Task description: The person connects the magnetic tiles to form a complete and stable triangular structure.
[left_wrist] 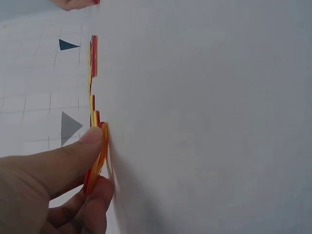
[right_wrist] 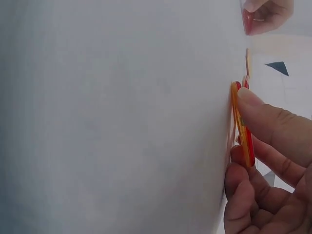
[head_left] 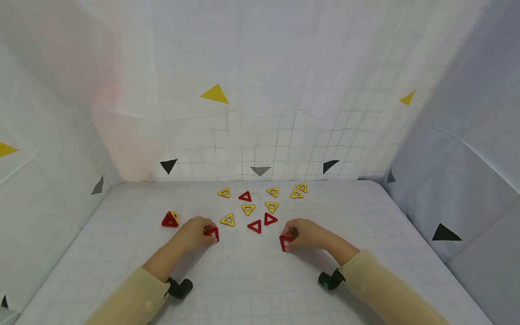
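In the head view my left hand [head_left: 194, 234] pinches a red triangular frame tile [head_left: 217, 234] between thumb and fingers, low over the table. Opposite it, my right hand [head_left: 308, 235] pinches another red triangular frame tile [head_left: 281, 244] by its edge. The left wrist view shows an orange-yellow edge [left_wrist: 104, 146] along with red in that grip. Red and orange-yellow edges [right_wrist: 245, 131] also lie together between the thumb and fingers in the right wrist view. Between the hands, slightly farther back, two red triangles [head_left: 255, 226] [head_left: 270, 219] lie flat.
Several yellow triangles [head_left: 228, 220] and one red triangle [head_left: 245, 197] lie scattered toward the back of the white table [head_left: 252, 280]. Left of my left hand sits a raised red-and-yellow triangle piece [head_left: 169, 220]. White sheet walls [head_left: 260, 54] enclose the back and sides.
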The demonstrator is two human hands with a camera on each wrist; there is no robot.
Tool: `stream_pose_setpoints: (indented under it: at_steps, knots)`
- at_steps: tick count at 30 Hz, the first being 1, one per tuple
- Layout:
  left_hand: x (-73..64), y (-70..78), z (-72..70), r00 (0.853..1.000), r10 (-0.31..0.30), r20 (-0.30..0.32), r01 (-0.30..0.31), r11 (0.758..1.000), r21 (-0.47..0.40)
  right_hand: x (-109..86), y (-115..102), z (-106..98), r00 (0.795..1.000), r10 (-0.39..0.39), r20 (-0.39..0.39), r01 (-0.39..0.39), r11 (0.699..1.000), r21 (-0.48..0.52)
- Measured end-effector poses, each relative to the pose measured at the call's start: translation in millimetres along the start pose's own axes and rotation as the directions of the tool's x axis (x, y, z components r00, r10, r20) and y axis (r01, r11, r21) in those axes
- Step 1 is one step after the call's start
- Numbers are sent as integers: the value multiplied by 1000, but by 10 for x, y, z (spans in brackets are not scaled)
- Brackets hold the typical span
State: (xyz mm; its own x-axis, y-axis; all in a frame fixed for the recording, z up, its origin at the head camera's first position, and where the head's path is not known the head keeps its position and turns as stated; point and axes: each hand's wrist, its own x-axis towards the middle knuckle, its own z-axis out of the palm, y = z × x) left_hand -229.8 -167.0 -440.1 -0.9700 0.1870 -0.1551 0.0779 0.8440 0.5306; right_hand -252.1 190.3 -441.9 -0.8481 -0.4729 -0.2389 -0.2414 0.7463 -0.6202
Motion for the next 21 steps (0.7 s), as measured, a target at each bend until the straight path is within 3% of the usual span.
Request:
stream_pose_setpoints:
  at_steps: [8,16,21]
  knots:
    - [-142,141,49,997,59,44,-58,998,-21,-27,-53,29,999,-32,-19,32,999,-30]
    - [-142,198,148,988,128,89,-123,990,-66,-28,-118,63,998,-17,-55,12,996,-88]
    - [-128,266,214,980,163,111,-154,985,-82,-51,-160,75,997,-45,-58,41,996,-78]
